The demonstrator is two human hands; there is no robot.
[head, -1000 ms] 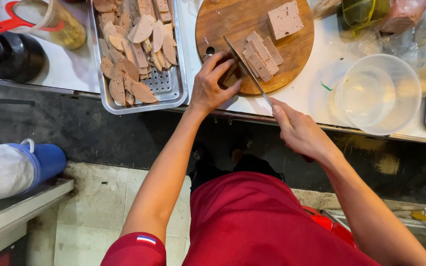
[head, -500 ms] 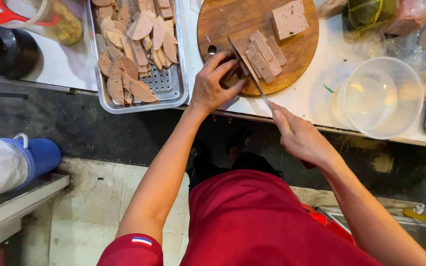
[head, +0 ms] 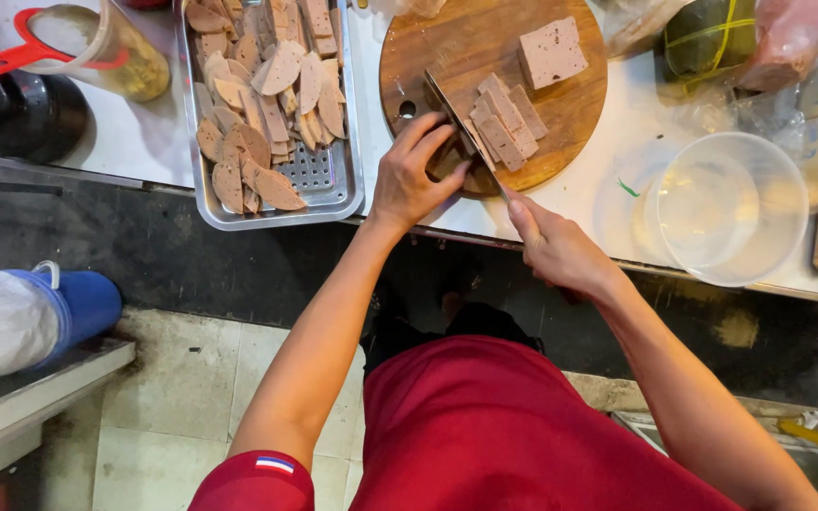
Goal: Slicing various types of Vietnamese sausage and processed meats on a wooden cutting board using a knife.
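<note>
On round board [head: 485, 57], near edge: your L hand [head: 409, 180] has shifted slightly, fingers pressing sausage block [head: 452, 159]; R hand [head: 556, 248] still closed on knife [head: 461, 132]; slice stack [head: 506, 125] growing, cutting continues.

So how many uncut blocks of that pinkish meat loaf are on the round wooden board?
1 uncut block, at the far right of the round wooden board. Beside it lies a fan of cut slices, next to the knife. The left hand may hide another piece.
</note>
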